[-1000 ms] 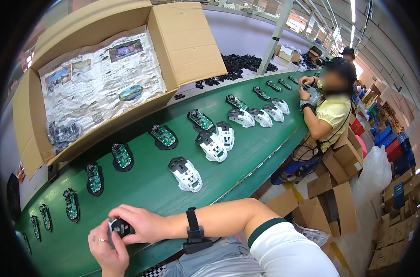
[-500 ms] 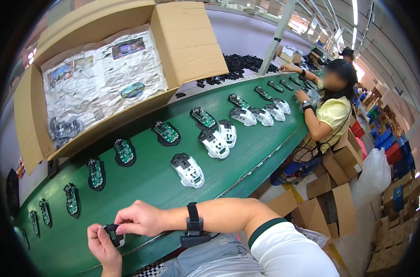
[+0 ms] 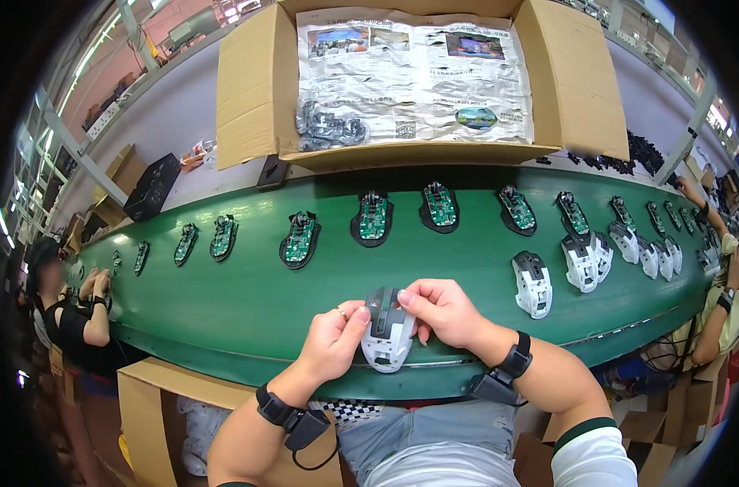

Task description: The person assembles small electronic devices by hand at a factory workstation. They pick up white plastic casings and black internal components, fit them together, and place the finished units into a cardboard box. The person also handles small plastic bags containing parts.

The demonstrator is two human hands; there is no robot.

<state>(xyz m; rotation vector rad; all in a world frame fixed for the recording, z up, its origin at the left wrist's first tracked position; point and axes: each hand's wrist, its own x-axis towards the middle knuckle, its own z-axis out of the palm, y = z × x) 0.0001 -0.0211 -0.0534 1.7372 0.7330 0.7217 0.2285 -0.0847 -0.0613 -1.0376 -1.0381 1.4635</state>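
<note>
Between my hands, just over the near edge of the green belt, is a white and dark grey computer mouse shell. The fingers of my left hand pinch its left side near the dark end. My right hand grips the upper right side, thumb on the dark part. Beyond them lies a row of mouse bases with green circuit boards, among them one circuit board ahead of my left hand. To the right rests another white mouse shell, near a small group of similar shells.
An open cardboard box lined with newspaper stands behind the belt, a bundle of grey plastic bags in it. Co-workers sit at the far left and far right. Below the belt, at left, is another carton.
My view has swung left, so the box is now ahead and the left co-worker shows. The shell in my hands now faces me with its white part visible.
</note>
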